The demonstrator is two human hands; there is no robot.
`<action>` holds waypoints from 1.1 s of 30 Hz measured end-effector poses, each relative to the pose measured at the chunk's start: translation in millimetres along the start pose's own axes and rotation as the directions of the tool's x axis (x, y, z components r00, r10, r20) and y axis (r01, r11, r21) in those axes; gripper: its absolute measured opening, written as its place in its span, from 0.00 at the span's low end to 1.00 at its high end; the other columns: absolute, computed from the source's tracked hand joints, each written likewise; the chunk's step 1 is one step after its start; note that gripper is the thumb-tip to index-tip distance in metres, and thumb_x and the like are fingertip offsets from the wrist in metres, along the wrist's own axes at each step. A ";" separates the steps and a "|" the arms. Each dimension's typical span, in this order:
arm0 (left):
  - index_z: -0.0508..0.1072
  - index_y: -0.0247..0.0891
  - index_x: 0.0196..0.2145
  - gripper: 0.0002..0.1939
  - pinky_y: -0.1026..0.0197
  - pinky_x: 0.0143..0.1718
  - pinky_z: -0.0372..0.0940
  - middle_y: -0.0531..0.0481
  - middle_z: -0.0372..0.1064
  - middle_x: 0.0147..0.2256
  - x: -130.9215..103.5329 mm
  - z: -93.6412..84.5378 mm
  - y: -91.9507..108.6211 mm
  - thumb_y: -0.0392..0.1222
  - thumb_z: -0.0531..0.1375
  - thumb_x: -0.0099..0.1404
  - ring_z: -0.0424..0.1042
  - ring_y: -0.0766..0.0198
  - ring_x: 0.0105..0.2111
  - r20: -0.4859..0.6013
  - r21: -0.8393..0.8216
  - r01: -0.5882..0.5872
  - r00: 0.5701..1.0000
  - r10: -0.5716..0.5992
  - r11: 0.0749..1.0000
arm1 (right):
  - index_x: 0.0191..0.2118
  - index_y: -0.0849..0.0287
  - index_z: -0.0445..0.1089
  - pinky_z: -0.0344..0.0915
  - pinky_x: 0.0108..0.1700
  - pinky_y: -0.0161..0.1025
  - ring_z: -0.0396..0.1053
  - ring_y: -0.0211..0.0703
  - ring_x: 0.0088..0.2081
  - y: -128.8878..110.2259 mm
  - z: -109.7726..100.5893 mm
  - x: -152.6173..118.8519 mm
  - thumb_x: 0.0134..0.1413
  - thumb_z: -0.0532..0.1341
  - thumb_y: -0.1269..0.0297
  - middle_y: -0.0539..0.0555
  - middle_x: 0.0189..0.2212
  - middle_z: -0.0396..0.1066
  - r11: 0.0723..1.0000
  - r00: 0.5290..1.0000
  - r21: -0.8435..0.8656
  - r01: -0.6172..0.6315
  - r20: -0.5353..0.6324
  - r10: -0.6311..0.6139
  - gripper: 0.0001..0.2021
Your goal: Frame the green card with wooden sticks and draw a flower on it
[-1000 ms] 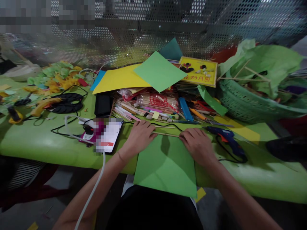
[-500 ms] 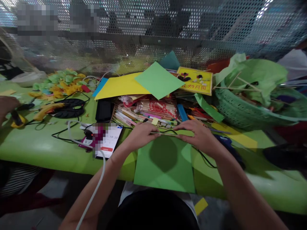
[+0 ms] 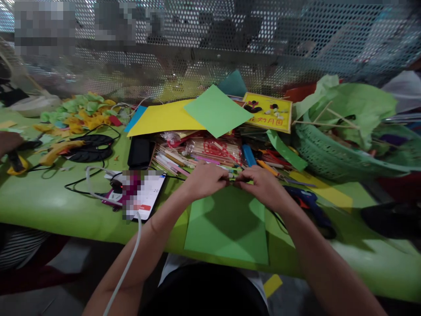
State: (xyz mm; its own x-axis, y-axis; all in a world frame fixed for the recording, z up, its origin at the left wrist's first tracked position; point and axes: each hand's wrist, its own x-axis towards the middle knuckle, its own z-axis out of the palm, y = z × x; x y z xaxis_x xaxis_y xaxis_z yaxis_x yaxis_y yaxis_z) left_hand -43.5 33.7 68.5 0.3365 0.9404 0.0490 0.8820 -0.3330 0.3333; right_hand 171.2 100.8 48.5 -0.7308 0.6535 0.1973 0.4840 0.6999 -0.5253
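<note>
My left hand (image 3: 207, 179) and my right hand (image 3: 259, 182) meet almost fingertip to fingertip above the upper end of a green paper sheet (image 3: 226, 237). Both are closed in a pinch on a thin stick, which the fingers now mostly hide. The sheet lies flat at the near edge of the table, with the shadow of my hands on it. Right of my right hand lies a dark blue glue gun (image 3: 311, 206), partly behind my forearm.
Behind my hands sit loose sticks (image 3: 167, 160), under yellow card (image 3: 164, 116) and a light green square (image 3: 217, 109). A phone (image 3: 149, 197) with a white cable lies left. A green basket (image 3: 329, 153) stands right. Another person's hand (image 3: 9, 142) is at far left.
My hands have come closer together, and the fingers now cover most of the thin stick that showed between them. More of the glue gun shows beside my right arm.
</note>
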 end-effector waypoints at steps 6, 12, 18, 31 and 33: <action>0.80 0.38 0.36 0.10 0.60 0.39 0.60 0.48 0.79 0.34 -1.7 12.5 -25.3 0.43 0.59 0.69 0.75 0.59 0.36 -0.018 -0.241 -0.006 1.000 0.001 0.971 | 0.37 0.54 0.80 0.65 0.45 0.44 0.74 0.49 0.40 23.2 -18.8 -9.1 0.62 0.62 0.47 0.55 0.36 0.80 0.961 0.953 0.234 -0.149 -0.224 0.203 0.16; 0.78 0.38 0.33 0.11 0.62 0.38 0.61 0.50 0.78 0.33 -7.9 16.2 -45.7 0.45 0.60 0.70 0.75 0.61 0.35 -0.061 -0.377 -0.028 0.998 0.006 0.926 | 0.35 0.55 0.79 0.65 0.42 0.43 0.73 0.48 0.37 29.9 -25.4 -10.9 0.55 0.66 0.42 0.54 0.34 0.79 0.907 0.942 0.305 -0.291 -0.071 0.327 0.20; 0.79 0.39 0.35 0.10 0.61 0.39 0.62 0.50 0.79 0.34 -8.3 12.5 -43.6 0.45 0.60 0.70 0.76 0.61 0.36 -0.041 -0.407 -0.012 0.999 -0.005 0.913 | 0.29 0.57 0.77 0.62 0.37 0.41 0.68 0.44 0.30 22.2 -16.5 -7.9 0.48 0.69 0.46 0.51 0.26 0.74 0.885 0.939 0.332 -0.325 -0.001 0.345 0.17; 0.79 0.38 0.36 0.08 0.61 0.39 0.62 0.49 0.78 0.36 -10.9 10.9 -44.1 0.42 0.61 0.68 0.74 0.61 0.37 -0.007 -0.428 0.001 1.000 -0.004 0.904 | 0.36 0.55 0.81 0.65 0.47 0.46 0.73 0.51 0.40 15.4 -15.4 -9.6 0.54 0.68 0.49 0.55 0.36 0.80 0.940 0.974 0.262 -0.219 -0.004 0.228 0.14; 0.79 0.38 0.36 0.08 0.61 0.38 0.62 0.50 0.78 0.35 -10.6 12.6 -42.0 0.43 0.61 0.67 0.74 0.61 0.36 -0.005 -0.432 -0.004 1.000 0.002 0.902 | 0.34 0.54 0.80 0.66 0.46 0.47 0.73 0.51 0.39 13.7 -11.0 -9.6 0.54 0.68 0.49 0.55 0.34 0.79 0.952 0.981 0.239 -0.189 -0.001 0.195 0.14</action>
State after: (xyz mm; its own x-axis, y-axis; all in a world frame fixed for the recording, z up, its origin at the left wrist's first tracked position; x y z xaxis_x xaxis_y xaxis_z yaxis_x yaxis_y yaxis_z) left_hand -79.9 36.9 42.1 0.3364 0.9402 0.0543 0.6521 -0.2741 0.7068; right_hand 190.1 107.3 48.5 -0.6220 0.7776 0.0918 0.4839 0.4739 -0.7357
